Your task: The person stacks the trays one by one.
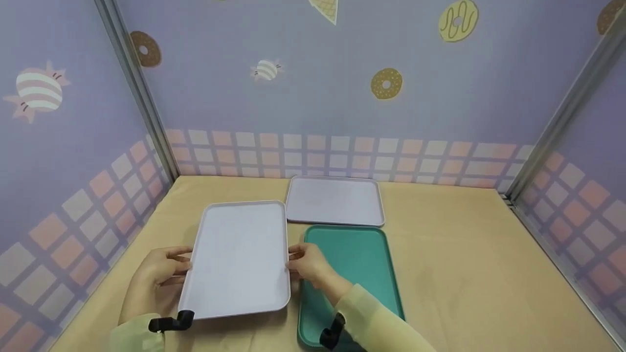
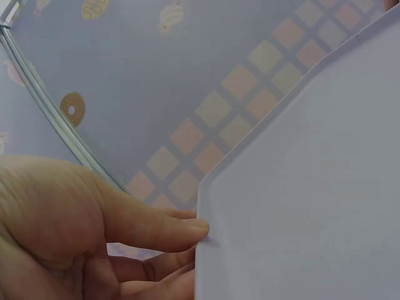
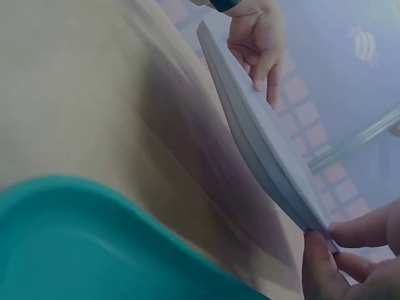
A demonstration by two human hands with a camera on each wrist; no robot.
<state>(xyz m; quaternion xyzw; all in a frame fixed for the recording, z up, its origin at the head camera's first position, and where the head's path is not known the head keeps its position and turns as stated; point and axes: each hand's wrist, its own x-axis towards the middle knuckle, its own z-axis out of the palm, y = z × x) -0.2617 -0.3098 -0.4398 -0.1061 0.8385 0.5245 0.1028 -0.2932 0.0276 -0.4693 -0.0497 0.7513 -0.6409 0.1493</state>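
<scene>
A white rectangular tray [image 1: 239,259] is held up off the cloth, its shadow falling beneath it in the right wrist view. My left hand [image 1: 159,269] pinches its left edge, with the thumb on the upper rim and the other fingers partly hidden below, as the left wrist view shows. At the opposite edge my right hand [image 1: 313,266] grips the rim between thumb and fingers. The right forearm passes over a green tray [image 1: 359,264], which lies lengthwise on the table to the right of the white one.
Behind the green tray, another pale tray [image 1: 335,200] lies crosswise near the back wall. A yellowish cloth [image 1: 464,264] covers the table. Patterned panels [image 1: 313,98] with metal corner posts [image 1: 142,93] enclose the back and both sides.
</scene>
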